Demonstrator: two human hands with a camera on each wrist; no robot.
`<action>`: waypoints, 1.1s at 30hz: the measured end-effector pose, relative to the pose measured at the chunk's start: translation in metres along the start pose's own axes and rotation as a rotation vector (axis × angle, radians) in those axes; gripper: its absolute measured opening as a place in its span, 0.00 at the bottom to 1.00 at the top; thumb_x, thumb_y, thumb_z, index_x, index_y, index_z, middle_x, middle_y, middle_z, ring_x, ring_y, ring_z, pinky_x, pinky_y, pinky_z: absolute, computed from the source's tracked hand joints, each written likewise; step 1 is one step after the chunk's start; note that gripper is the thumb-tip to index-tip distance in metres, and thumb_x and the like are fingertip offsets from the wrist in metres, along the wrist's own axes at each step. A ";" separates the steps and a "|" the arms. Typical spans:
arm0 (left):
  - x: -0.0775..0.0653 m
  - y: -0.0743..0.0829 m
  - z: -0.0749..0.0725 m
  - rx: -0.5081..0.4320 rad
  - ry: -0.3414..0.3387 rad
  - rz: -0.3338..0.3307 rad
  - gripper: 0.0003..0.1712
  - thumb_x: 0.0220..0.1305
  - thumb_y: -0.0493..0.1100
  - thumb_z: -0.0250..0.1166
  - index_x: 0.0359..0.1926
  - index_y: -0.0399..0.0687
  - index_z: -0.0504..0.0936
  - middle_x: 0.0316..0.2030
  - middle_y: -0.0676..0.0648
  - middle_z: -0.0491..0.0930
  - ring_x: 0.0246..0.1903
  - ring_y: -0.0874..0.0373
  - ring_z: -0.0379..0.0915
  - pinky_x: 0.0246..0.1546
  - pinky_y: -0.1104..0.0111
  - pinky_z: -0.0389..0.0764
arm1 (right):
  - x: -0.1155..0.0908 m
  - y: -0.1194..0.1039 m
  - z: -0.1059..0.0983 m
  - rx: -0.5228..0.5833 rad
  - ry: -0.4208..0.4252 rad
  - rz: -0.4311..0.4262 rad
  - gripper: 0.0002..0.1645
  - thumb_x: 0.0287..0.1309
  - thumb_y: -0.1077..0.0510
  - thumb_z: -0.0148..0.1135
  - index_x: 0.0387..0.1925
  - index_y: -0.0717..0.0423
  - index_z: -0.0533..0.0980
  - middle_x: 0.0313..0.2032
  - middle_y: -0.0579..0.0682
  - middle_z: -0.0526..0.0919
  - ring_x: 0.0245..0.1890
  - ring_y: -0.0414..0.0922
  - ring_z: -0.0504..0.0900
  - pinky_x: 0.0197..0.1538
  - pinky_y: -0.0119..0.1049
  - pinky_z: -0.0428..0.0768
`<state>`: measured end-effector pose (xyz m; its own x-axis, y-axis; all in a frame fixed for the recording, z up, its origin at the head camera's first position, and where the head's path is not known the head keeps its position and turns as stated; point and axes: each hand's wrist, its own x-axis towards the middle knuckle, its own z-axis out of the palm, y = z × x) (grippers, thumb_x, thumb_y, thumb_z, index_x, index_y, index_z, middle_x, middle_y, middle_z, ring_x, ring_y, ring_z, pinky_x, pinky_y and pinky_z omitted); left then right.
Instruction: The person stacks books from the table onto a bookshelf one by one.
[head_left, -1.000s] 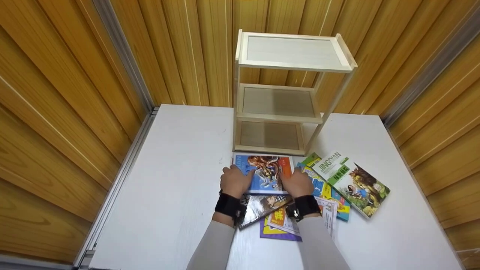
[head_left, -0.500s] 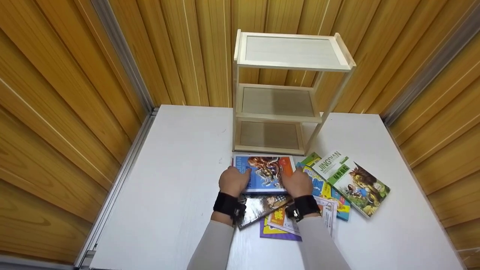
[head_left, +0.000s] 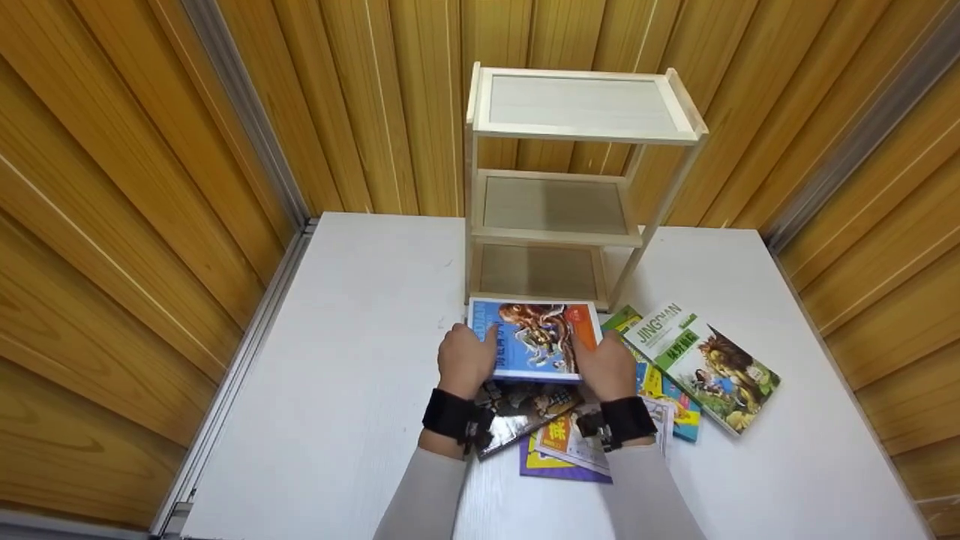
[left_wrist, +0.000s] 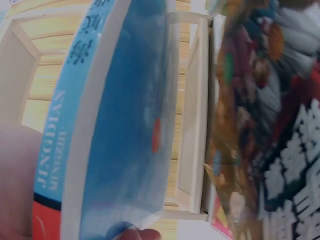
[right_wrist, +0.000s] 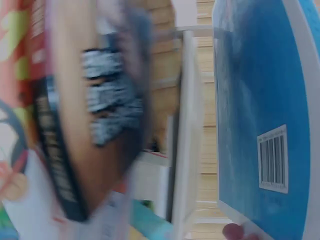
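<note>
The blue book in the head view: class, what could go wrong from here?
The blue book is gripped at its two sides by the left hand and right hand, so it might slip if one loosens, perhaps hitting the glossy dark book below. Its far edge could also knock the wooden rack just beyond.

From the head we look forward and down, set well back and above the left hand (head_left: pixel 463 360), right hand (head_left: pixel 609 367), book (head_left: pixel 536 339), table (head_left: pixel 352 390) and shelf (head_left: pixel 585 105). From the left wrist we sit close under the book, facing the shelf, our view turned sideways, the spine (left_wrist: pixel 55 135) nearby. From the right wrist we are as close, turned the opposite way, toward the barcode (right_wrist: pixel 272 159). All three views share book and shelf; only the head's looks from above.
</note>
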<state>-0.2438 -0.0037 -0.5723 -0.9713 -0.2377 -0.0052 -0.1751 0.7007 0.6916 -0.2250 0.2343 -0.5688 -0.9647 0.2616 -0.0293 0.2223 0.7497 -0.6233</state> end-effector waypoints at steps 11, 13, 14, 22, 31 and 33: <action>-0.017 0.019 -0.019 -0.071 -0.091 0.050 0.33 0.79 0.55 0.67 0.61 0.29 0.68 0.40 0.31 0.88 0.43 0.36 0.89 0.46 0.46 0.87 | -0.007 -0.004 -0.027 0.030 0.005 0.020 0.41 0.78 0.37 0.56 0.59 0.76 0.69 0.49 0.81 0.84 0.50 0.75 0.86 0.53 0.67 0.81; -0.018 0.021 -0.019 -0.080 -0.102 0.059 0.32 0.80 0.54 0.67 0.60 0.29 0.68 0.39 0.31 0.87 0.42 0.36 0.89 0.46 0.46 0.87 | -0.008 -0.003 -0.029 0.030 0.005 0.020 0.39 0.79 0.38 0.56 0.58 0.76 0.70 0.48 0.80 0.84 0.49 0.74 0.86 0.53 0.67 0.81; -0.019 0.021 -0.019 -0.081 -0.108 0.063 0.31 0.80 0.54 0.66 0.60 0.30 0.68 0.39 0.32 0.87 0.42 0.37 0.89 0.46 0.46 0.87 | -0.008 -0.002 -0.030 0.030 0.009 0.018 0.39 0.80 0.38 0.56 0.57 0.76 0.70 0.48 0.80 0.84 0.48 0.75 0.86 0.53 0.67 0.81; -0.021 0.027 -0.020 -0.083 -0.096 0.095 0.29 0.82 0.54 0.64 0.56 0.30 0.69 0.36 0.33 0.86 0.40 0.37 0.89 0.44 0.46 0.88 | -0.010 0.000 -0.034 0.050 0.046 -0.024 0.36 0.81 0.39 0.56 0.52 0.75 0.70 0.40 0.76 0.84 0.41 0.73 0.86 0.46 0.66 0.81; -0.020 0.036 -0.027 -0.092 -0.098 0.116 0.28 0.83 0.55 0.63 0.58 0.31 0.69 0.34 0.37 0.85 0.36 0.42 0.88 0.39 0.49 0.87 | -0.011 -0.004 -0.044 0.055 0.051 -0.026 0.34 0.82 0.39 0.55 0.51 0.71 0.69 0.36 0.71 0.82 0.38 0.70 0.86 0.42 0.62 0.79; -0.019 0.040 -0.029 -0.094 -0.097 0.118 0.29 0.84 0.55 0.62 0.59 0.31 0.69 0.35 0.37 0.85 0.36 0.42 0.88 0.40 0.49 0.87 | -0.009 -0.008 -0.049 0.054 0.051 -0.029 0.34 0.82 0.39 0.55 0.52 0.71 0.69 0.34 0.67 0.80 0.35 0.66 0.85 0.39 0.58 0.78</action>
<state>-0.2279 0.0096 -0.5237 -0.9960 -0.0886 0.0137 -0.0476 0.6526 0.7562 -0.2109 0.2564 -0.5252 -0.9618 0.2722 0.0286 0.1850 0.7236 -0.6649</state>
